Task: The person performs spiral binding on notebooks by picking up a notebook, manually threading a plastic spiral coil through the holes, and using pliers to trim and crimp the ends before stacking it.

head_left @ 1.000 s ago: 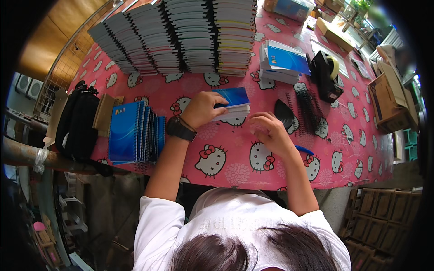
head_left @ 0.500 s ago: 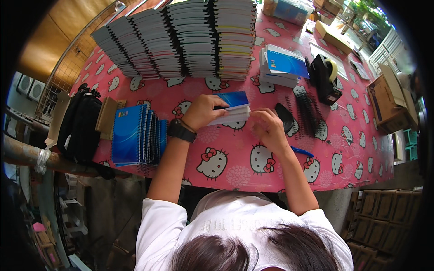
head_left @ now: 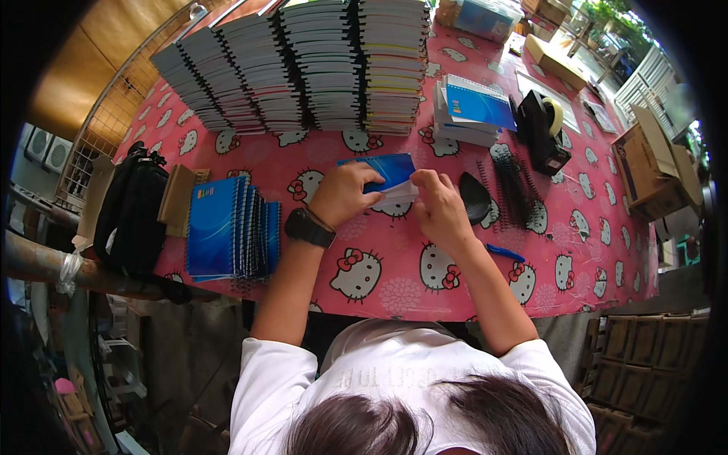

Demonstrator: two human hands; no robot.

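Trouble, to my eye, was most likely at the right edge of the blue notebook (head_left: 383,176), where both hands met: the loose pages looked free to slide out of line under the cover if either grip eased. The black binding combs (head_left: 514,184) lay just beside the right wrist, and a careless sweep of that arm could have knocked them, or the blue pen (head_left: 503,252) near the table's front edge, onto the floor.

The notebook lay flat on the pink cartoon-cat tablecloth (head_left: 379,284), in front of the tall stacks of notebooks (head_left: 303,64) and well in from the near edge. The left hand (head_left: 341,194), a black watch (head_left: 309,227) on its wrist, lay over the near part of the cover, fingers curled narrow and pressing it down. The right hand (head_left: 440,208) had its fingers drawn close together at the notebook's right edge, pinching or lining up the white pages there; whether it held anything small besides, I could not tell.

To the left, a fanned row of blue spiral notebooks (head_left: 227,231) lay beside a black bag (head_left: 133,212). A short pile of blue-covered pads (head_left: 472,112) and a black tape dispenser (head_left: 544,129) stood off to the right
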